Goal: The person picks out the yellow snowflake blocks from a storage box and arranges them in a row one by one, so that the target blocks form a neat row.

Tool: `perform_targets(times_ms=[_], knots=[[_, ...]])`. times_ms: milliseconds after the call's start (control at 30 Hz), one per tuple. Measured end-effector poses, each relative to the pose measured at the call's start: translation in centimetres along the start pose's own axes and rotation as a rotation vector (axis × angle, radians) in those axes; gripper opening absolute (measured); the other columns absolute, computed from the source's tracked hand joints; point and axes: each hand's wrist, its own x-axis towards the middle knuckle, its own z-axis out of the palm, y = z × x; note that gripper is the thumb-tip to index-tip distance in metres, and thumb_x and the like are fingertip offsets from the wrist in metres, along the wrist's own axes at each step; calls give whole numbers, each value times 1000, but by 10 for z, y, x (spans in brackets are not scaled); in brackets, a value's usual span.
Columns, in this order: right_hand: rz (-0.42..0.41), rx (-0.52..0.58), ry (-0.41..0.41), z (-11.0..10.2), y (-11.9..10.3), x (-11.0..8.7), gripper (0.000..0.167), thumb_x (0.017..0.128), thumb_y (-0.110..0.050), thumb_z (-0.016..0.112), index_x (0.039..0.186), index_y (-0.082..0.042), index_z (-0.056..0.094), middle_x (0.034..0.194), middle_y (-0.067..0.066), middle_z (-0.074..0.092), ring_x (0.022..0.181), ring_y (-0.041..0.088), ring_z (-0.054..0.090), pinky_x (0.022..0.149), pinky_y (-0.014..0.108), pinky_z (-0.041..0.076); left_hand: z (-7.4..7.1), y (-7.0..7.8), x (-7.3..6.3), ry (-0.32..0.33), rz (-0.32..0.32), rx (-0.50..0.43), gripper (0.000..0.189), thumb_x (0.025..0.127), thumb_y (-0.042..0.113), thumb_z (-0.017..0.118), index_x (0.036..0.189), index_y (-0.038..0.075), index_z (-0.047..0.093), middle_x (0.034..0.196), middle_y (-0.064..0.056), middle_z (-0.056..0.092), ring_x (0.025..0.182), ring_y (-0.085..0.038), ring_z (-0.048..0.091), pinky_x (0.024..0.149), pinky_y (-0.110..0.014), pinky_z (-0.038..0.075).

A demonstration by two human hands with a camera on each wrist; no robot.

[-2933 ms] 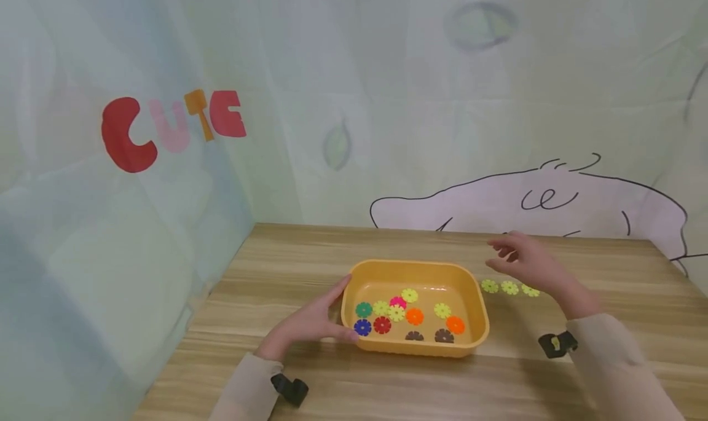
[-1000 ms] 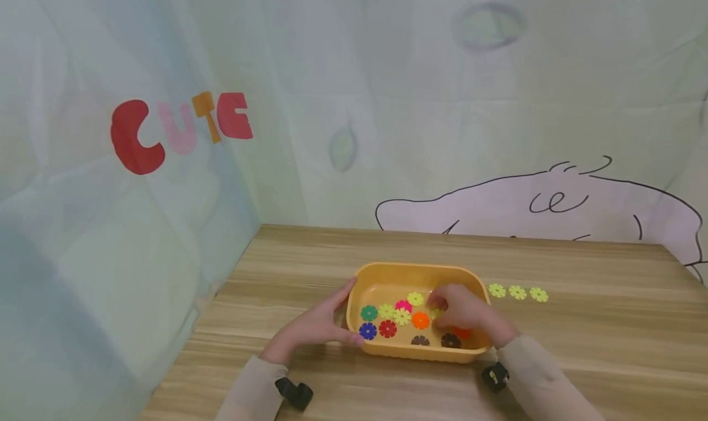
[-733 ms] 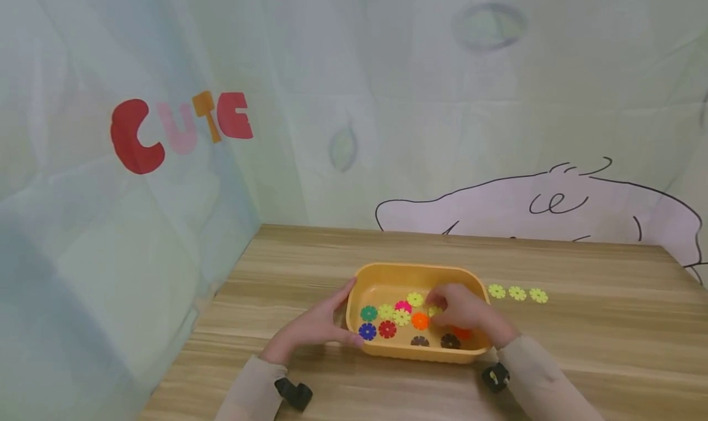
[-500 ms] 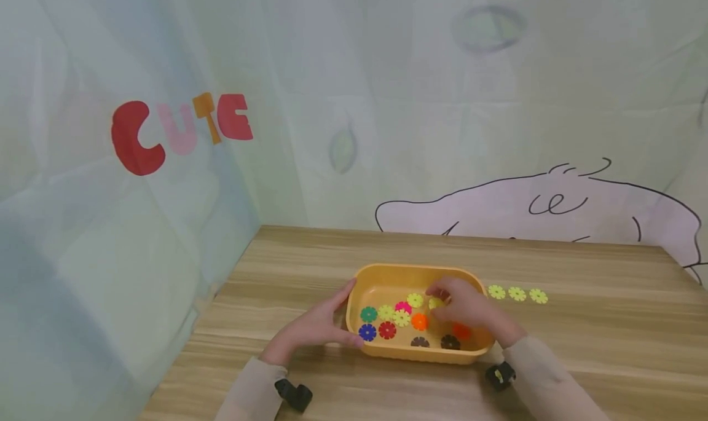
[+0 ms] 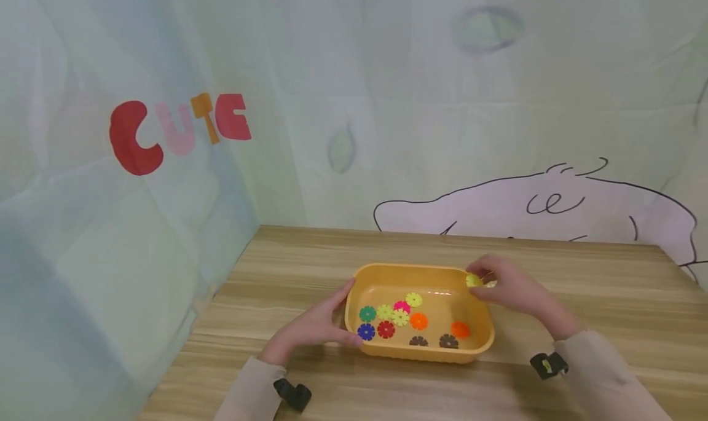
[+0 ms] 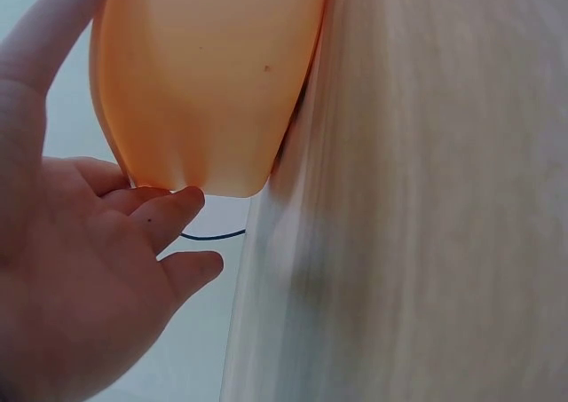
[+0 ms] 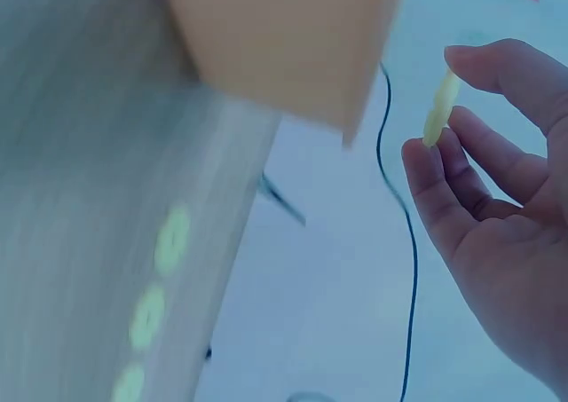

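My left hand (image 5: pixel 310 326) holds the left end of a yellow-orange plastic basin (image 5: pixel 420 353), thumb at the near corner and fingers at the far one. The left wrist view shows its fingertips against the basin's outer wall (image 6: pixel 213 74). Between thumb and fingertips, my right hand (image 5: pixel 514 292) pinches a yellow snowflake disc (image 5: pixel 473 280) by the basin's far right rim; the right wrist view has this disc (image 7: pixel 441 109) edge-on. Inside the basin lie several more snowflake discs: green (image 5: pixel 367 313), blue (image 5: pixel 366 332), red (image 5: pixel 386 329), pink, orange (image 5: pixel 418 321), brown (image 5: pixel 448 341) and yellow (image 5: pixel 413 299).
Three yellow discs (image 7: pixel 148 316) lie in a row on the wooden table (image 5: pixel 310 249), right of the basin; the right hand mostly hides them in the head view. Behind the table hangs a printed cloth (image 5: pixel 310 163) with a line drawing.
My right hand has picked a yellow disc from the basin's right part and carried it up and right to the rim. The left hand stays on the basin.
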Motion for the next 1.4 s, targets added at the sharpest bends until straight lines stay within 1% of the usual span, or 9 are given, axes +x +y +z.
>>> perform_targets(times_ms=[233, 433, 500, 633, 733, 900, 1000, 1200, 1400], knots=[[73, -31, 76, -28, 25, -21, 38, 81, -10, 75, 112, 8, 63, 108, 19, 64, 97, 34, 62, 85, 50, 55, 1, 0, 0, -1, -6, 8, 117, 69, 42, 86, 156, 16, 12, 161, -8, 14, 147, -34, 14, 115, -61, 14], [118, -75, 111, -42, 55, -36, 39, 81, -12, 75, 111, 10, 63, 106, 22, 63, 96, 39, 62, 82, 50, 55, 0, 0, 1, -4, 2, 18, 116, 69, 43, 85, 156, 19, 12, 161, -5, 13, 147, -31, 14, 116, -59, 16], [124, -81, 123, -44, 65, -40, 38, 81, -10, 74, 110, 12, 62, 105, 23, 63, 95, 38, 62, 80, 48, 56, 0, 1, 1, -5, 3, 17, 116, 70, 44, 85, 156, 19, 12, 162, -4, 13, 147, -30, 14, 115, -59, 17], [136, -103, 141, -48, 85, -45, 36, 80, -7, 74, 108, 13, 63, 99, 20, 63, 89, 31, 59, 73, 37, 57, 0, 1, 0, -7, 3, 15, 115, 70, 44, 84, 156, 18, 13, 162, -5, 13, 147, -30, 14, 115, -59, 17], [162, -111, 137, -49, 97, -48, 37, 80, -7, 74, 107, 15, 62, 95, 19, 61, 87, 29, 57, 71, 36, 55, 0, 2, 0, -8, 3, 16, 115, 70, 44, 84, 156, 18, 13, 162, -4, 13, 147, -30, 14, 115, -59, 17], [246, -110, 91, -47, 113, -51, 40, 81, -9, 72, 108, 17, 61, 96, 24, 63, 89, 36, 59, 77, 49, 53, 0, 2, 0, -4, 5, 18, 115, 70, 44, 84, 156, 18, 13, 162, -5, 14, 147, -30, 14, 115, -59, 18], [271, -128, 60, -45, 123, -53, 39, 81, -10, 72, 106, 17, 61, 97, 27, 64, 89, 38, 60, 78, 52, 52, 0, 2, -1, -2, 3, 16, 115, 70, 44, 84, 156, 18, 13, 162, -4, 14, 147, -30, 14, 115, -59, 17], [290, -145, 37, -44, 136, -54, 39, 80, -12, 73, 104, 17, 62, 96, 28, 65, 89, 38, 61, 78, 49, 52, 1, 3, -1, 0, -4, 17, 114, 70, 45, 84, 156, 19, 13, 162, -4, 14, 147, -30, 14, 115, -59, 18], [310, -131, 10, -43, 142, -55, 43, 80, -14, 73, 106, 18, 61, 98, 31, 64, 90, 39, 61, 79, 50, 52, 0, 3, -2, 3, 11, 33, 115, 70, 44, 84, 156, 16, 13, 161, -8, 15, 147, -32, 16, 115, -58, 19]])
